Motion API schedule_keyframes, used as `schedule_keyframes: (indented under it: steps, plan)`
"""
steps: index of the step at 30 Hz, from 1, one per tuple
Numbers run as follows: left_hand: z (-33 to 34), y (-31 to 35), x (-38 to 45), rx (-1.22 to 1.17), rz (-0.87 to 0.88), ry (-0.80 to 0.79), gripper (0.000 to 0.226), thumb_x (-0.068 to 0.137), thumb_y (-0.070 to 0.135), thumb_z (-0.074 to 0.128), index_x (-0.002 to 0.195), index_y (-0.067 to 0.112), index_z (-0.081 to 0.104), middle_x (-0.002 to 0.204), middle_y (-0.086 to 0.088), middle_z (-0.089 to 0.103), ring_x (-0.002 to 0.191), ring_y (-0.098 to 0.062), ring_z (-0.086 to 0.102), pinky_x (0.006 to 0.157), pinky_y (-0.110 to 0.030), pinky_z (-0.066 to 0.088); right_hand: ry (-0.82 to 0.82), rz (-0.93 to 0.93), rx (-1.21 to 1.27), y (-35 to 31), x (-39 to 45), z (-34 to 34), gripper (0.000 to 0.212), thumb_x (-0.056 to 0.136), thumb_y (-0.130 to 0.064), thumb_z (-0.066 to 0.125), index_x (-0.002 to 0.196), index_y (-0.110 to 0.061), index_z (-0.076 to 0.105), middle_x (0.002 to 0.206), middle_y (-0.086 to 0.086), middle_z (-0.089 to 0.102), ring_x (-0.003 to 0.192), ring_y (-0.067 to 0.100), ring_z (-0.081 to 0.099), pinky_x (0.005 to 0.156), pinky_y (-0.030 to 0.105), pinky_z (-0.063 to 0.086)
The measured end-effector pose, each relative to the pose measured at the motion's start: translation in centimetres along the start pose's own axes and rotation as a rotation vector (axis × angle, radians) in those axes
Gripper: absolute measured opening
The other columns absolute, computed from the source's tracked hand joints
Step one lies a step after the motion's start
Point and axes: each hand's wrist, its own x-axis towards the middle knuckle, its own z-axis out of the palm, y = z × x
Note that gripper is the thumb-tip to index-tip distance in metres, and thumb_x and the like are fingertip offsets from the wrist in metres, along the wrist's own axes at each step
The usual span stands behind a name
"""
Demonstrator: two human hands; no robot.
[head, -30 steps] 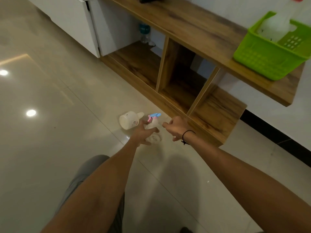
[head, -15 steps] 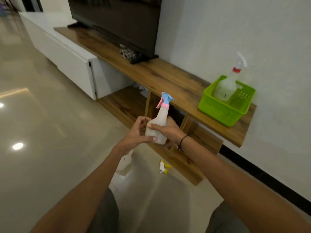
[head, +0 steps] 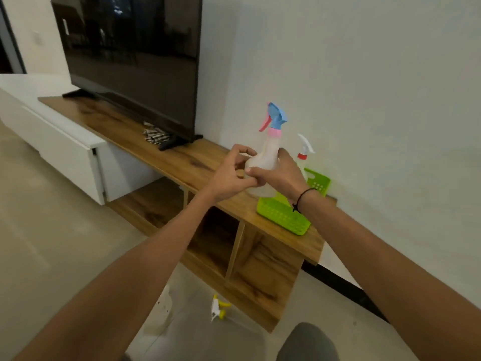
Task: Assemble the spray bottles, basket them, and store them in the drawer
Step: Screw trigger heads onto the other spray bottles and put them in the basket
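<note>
A white spray bottle (head: 265, 157) with a blue and pink trigger head stands upright in the air just above the green basket (head: 282, 217). My right hand (head: 279, 175) wraps its body from the right. My left hand (head: 231, 175) touches its left side with curled fingers. The basket sits on the wooden shelf (head: 182, 162) against the wall and holds a second bottle with a white and red head (head: 304, 149). On the floor lie a loose yellow and white spray head (head: 218, 307) and a headless white bottle (head: 165, 303), partly hidden by my left arm.
A large dark television (head: 130, 61) stands on the shelf at the left, with a small pile of items (head: 154, 136) at its foot. A white drawer cabinet (head: 65, 152) runs along the left. Open wooden cubbies (head: 221, 238) lie under the shelf. My knee (head: 307, 342) shows at the bottom.
The bottle was lifted off the floor with both hands and carried up and right to the basket. The view rose from the floor to the shelf and wall.
</note>
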Motion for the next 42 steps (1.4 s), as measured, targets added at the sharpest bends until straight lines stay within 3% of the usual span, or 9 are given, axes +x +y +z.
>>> schedule_keyframes:
  steps: [4,7,11,15,17,21,24,30,42]
  plan:
    - [4.7,0.5,4.4,0.024,0.013,-0.065,0.074,0.067,0.021,0.096,0.124,0.025,0.049,0.118,-0.008,0.073,0.095,-0.011,0.074,0.080,-0.030,0.062,0.129,0.069,-0.092,1.8,2.2,-4.1,0.071,0.063,-0.035,0.091,0.121,-0.017,0.055,0.120,0.007,0.065,0.113,0.030,0.061,0.090,0.047,0.057]
    - [7.6,-0.8,6.6,0.097,0.004,-0.131,0.079,0.063,0.031,0.098,0.126,0.029,0.050,0.126,-0.004,0.072,0.109,-0.022,0.074,0.092,-0.048,0.063,0.160,0.152,-0.075,4.5,3.4,-6.0,0.077,0.065,-0.029,0.095,0.128,-0.017,0.053,0.118,0.001,0.062,0.106,0.023,0.058,0.070,0.032,0.047]
    - [9.3,-2.3,8.4,0.318,0.002,-0.159,0.082,0.059,0.049,0.096,0.126,0.034,0.051,0.134,0.001,0.068,0.122,-0.022,0.066,0.098,-0.044,0.058,0.159,0.219,-0.109,8.1,5.0,-6.2,0.078,0.062,-0.033,0.097,0.120,-0.020,0.047,0.114,0.003,0.055,0.102,0.023,0.053,0.057,0.025,0.037]
    - [9.8,-3.3,9.7,0.509,0.004,-0.221,0.085,0.061,0.050,0.095,0.130,0.030,0.050,0.137,-0.001,0.067,0.122,-0.025,0.065,0.098,-0.046,0.055,0.208,0.237,-0.227,10.4,6.4,-4.9,0.080,0.060,-0.042,0.092,0.124,-0.020,0.050,0.116,0.008,0.057,0.099,0.025,0.056,0.067,0.033,0.049]
    - [10.2,-3.7,10.3,0.605,0.015,-0.254,0.087,0.061,0.049,0.096,0.130,0.028,0.048,0.133,-0.002,0.069,0.115,-0.028,0.067,0.094,-0.048,0.056,0.237,0.251,-0.361,11.1,6.9,-4.4,0.066,0.061,-0.051,0.081,0.115,-0.023,0.055,0.097,0.001,0.066,0.091,0.026,0.064,0.078,0.039,0.054]
    - [12.0,-4.5,10.9,0.709,-0.005,-0.287,0.084,0.062,0.046,0.096,0.126,0.024,0.047,0.120,-0.006,0.072,0.102,-0.032,0.069,0.088,-0.048,0.058,0.270,0.295,-0.379,12.6,7.5,-4.3,0.044,0.063,-0.056,0.070,0.089,-0.023,0.053,0.075,-0.002,0.061,0.084,0.026,0.058,0.062,0.029,0.026]
    - [13.4,-5.0,11.3,0.764,-0.031,-0.314,0.084,0.063,0.046,0.096,0.127,0.021,0.048,0.116,-0.010,0.069,0.100,-0.034,0.067,0.086,-0.047,0.058,0.216,0.301,-0.439,14.3,7.7,-5.0,0.051,0.065,-0.051,0.080,0.098,-0.021,0.054,0.080,-0.004,0.055,0.093,0.029,0.052,0.073,0.039,0.030]
    - [14.0,-5.6,11.7,0.800,-0.035,-0.372,0.080,0.075,0.039,0.091,0.138,0.021,0.046,0.102,-0.008,0.066,0.096,-0.032,0.067,0.070,-0.036,0.045,0.204,0.302,-0.539,15.6,8.1,-4.9,0.075,0.067,-0.048,0.088,0.125,-0.012,0.056,0.128,0.016,0.051,0.123,0.037,0.049,0.084,0.041,0.046]
    - [13.9,-5.1,11.3,0.948,0.034,-0.266,0.084,0.068,0.061,0.086,0.138,0.028,0.054,0.121,-0.003,0.072,0.113,-0.030,0.067,0.091,-0.044,0.056,0.234,0.307,-0.536,15.0,7.2,-5.5,0.091,0.065,-0.051,0.094,0.129,-0.004,0.050,0.136,0.018,0.044,0.123,0.038,0.045,0.089,0.040,0.042]
